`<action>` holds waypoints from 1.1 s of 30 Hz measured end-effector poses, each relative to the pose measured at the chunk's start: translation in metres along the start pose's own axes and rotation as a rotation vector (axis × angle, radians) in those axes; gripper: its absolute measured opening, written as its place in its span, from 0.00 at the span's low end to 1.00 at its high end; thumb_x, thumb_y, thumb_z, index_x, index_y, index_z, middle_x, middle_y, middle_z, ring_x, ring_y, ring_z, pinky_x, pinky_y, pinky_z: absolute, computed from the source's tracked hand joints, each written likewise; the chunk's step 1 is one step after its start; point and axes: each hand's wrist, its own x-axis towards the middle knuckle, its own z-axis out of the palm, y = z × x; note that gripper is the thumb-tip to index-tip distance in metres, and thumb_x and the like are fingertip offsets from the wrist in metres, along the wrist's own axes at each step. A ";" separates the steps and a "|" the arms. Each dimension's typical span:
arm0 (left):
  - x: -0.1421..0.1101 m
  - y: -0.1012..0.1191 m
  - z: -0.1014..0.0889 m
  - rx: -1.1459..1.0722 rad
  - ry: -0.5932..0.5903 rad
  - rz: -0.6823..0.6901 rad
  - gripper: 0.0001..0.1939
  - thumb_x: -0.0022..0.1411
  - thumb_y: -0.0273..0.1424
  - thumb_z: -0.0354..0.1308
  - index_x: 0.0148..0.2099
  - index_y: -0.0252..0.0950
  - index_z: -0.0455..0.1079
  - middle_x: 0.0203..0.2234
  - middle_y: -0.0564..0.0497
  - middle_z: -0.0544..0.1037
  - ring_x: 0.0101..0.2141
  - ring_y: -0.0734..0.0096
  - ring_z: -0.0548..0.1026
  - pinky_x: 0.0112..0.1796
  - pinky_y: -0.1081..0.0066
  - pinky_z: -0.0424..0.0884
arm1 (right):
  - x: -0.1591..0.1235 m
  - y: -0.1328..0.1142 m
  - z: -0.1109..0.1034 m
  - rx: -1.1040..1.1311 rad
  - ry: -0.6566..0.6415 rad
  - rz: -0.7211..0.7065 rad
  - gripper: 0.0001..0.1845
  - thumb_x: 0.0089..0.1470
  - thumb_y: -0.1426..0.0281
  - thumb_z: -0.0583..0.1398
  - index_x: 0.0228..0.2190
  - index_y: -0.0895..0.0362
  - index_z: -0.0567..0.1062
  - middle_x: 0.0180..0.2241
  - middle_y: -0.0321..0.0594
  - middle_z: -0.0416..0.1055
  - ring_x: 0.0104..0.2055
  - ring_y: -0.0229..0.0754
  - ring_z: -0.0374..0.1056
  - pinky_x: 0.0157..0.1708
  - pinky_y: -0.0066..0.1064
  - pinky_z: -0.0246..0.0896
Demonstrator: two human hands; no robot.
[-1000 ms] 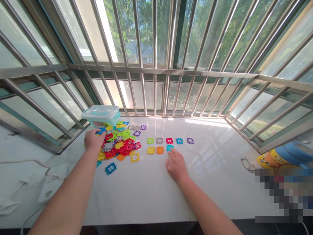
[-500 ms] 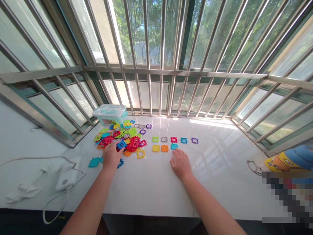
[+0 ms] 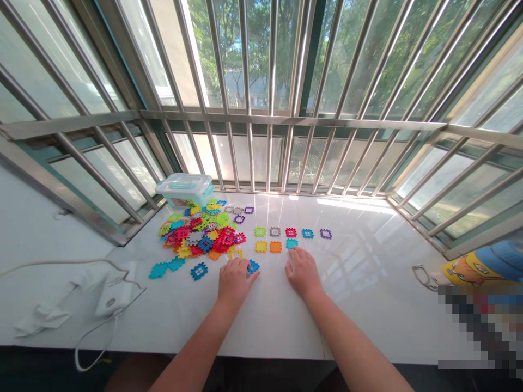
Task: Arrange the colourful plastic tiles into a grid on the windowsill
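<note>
My left hand [image 3: 236,283] is closed on a blue square interlocking tile [image 3: 253,266], its edge showing past the fingers just above the white surface. My right hand [image 3: 303,272] rests on the surface, thumb apart from the fingers, its fingertips at the lower edge of a teal tile [image 3: 291,244]. Left of that tile lie an orange tile [image 3: 275,246] and a yellow tile [image 3: 261,246]. Above them runs a row: a green tile [image 3: 260,232], a grey tile [image 3: 275,232], a red tile [image 3: 291,232], a blue tile [image 3: 308,233] and a purple frame-shaped tile [image 3: 326,234].
A heap of mixed-colour tiles [image 3: 223,239] lies left of the rows, with a loose blue tile [image 3: 199,271] in front. Behind it stands a lidded clear box [image 3: 186,188]. A power strip [image 3: 116,291] with cables is at left, a yellow-and-blue bottle [image 3: 482,267] at right. Metal bars [image 3: 269,118] enclose the back.
My left hand has moved right from the heap, carrying the blue tile to the front of the rows. My right hand has stayed almost still by the teal tile.
</note>
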 end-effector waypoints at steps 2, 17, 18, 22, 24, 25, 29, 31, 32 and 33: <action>-0.004 0.014 0.005 0.035 -0.033 -0.002 0.16 0.65 0.48 0.65 0.45 0.41 0.76 0.43 0.44 0.79 0.48 0.51 0.75 0.48 0.55 0.71 | 0.000 -0.001 -0.001 -0.002 -0.004 0.001 0.24 0.66 0.65 0.56 0.60 0.56 0.73 0.66 0.48 0.66 0.68 0.50 0.58 0.69 0.41 0.46; 0.046 0.069 0.065 0.049 -0.138 0.299 0.25 0.75 0.38 0.51 0.69 0.39 0.68 0.69 0.37 0.67 0.68 0.44 0.63 0.65 0.46 0.61 | 0.000 -0.001 0.000 0.005 -0.001 0.000 0.30 0.66 0.63 0.55 0.66 0.57 0.68 0.67 0.50 0.66 0.70 0.50 0.57 0.70 0.43 0.45; 0.046 0.074 0.069 0.049 -0.132 0.295 0.25 0.75 0.38 0.50 0.69 0.39 0.69 0.68 0.37 0.67 0.67 0.44 0.63 0.64 0.46 0.62 | 0.000 -0.002 0.000 0.000 -0.005 0.016 0.30 0.66 0.63 0.55 0.66 0.56 0.68 0.67 0.50 0.66 0.70 0.51 0.56 0.70 0.44 0.44; 0.043 0.092 0.080 0.022 -0.110 0.293 0.24 0.76 0.35 0.48 0.68 0.40 0.70 0.67 0.39 0.70 0.66 0.43 0.64 0.64 0.45 0.62 | 0.001 -0.005 -0.002 -0.036 0.027 0.225 0.29 0.66 0.64 0.54 0.65 0.57 0.69 0.65 0.56 0.67 0.69 0.57 0.56 0.72 0.59 0.33; 0.041 0.100 0.083 0.010 -0.113 0.290 0.24 0.76 0.36 0.47 0.68 0.40 0.70 0.66 0.39 0.70 0.66 0.41 0.64 0.64 0.44 0.61 | 0.001 -0.006 -0.001 -0.059 0.040 0.352 0.31 0.66 0.63 0.54 0.66 0.58 0.68 0.66 0.59 0.64 0.70 0.60 0.54 0.71 0.66 0.28; 0.041 0.104 0.085 0.004 -0.113 0.287 0.25 0.76 0.36 0.46 0.69 0.40 0.70 0.67 0.39 0.70 0.66 0.40 0.64 0.64 0.44 0.61 | 0.002 -0.006 0.000 -0.070 0.040 0.400 0.32 0.66 0.63 0.54 0.67 0.59 0.67 0.68 0.61 0.61 0.71 0.61 0.52 0.70 0.68 0.27; 0.044 0.117 0.090 -0.015 -0.104 0.288 0.25 0.77 0.39 0.45 0.68 0.41 0.71 0.66 0.40 0.71 0.67 0.43 0.63 0.65 0.44 0.61 | 0.005 -0.005 0.008 -0.094 0.028 0.501 0.37 0.65 0.63 0.53 0.70 0.65 0.61 0.72 0.67 0.52 0.74 0.67 0.43 0.68 0.73 0.26; 0.048 0.119 0.093 -0.020 -0.109 0.309 0.25 0.77 0.39 0.45 0.69 0.42 0.70 0.66 0.41 0.71 0.66 0.45 0.64 0.65 0.45 0.61 | 0.006 -0.004 0.012 -0.098 0.046 0.513 0.39 0.65 0.63 0.52 0.71 0.66 0.59 0.72 0.68 0.50 0.74 0.69 0.43 0.67 0.76 0.26; 0.050 0.120 0.094 -0.023 -0.116 0.322 0.25 0.77 0.39 0.45 0.69 0.42 0.70 0.66 0.41 0.71 0.66 0.46 0.64 0.65 0.46 0.62 | 0.006 -0.003 0.013 -0.100 0.059 0.510 0.39 0.64 0.63 0.52 0.72 0.66 0.58 0.73 0.67 0.49 0.74 0.69 0.43 0.67 0.76 0.26; 0.052 0.120 0.094 -0.026 -0.125 0.333 0.25 0.77 0.39 0.45 0.69 0.42 0.70 0.67 0.41 0.70 0.67 0.47 0.64 0.65 0.47 0.62 | 0.006 -0.003 0.014 -0.100 0.068 0.501 0.39 0.64 0.63 0.52 0.72 0.65 0.58 0.73 0.65 0.49 0.75 0.68 0.43 0.67 0.76 0.26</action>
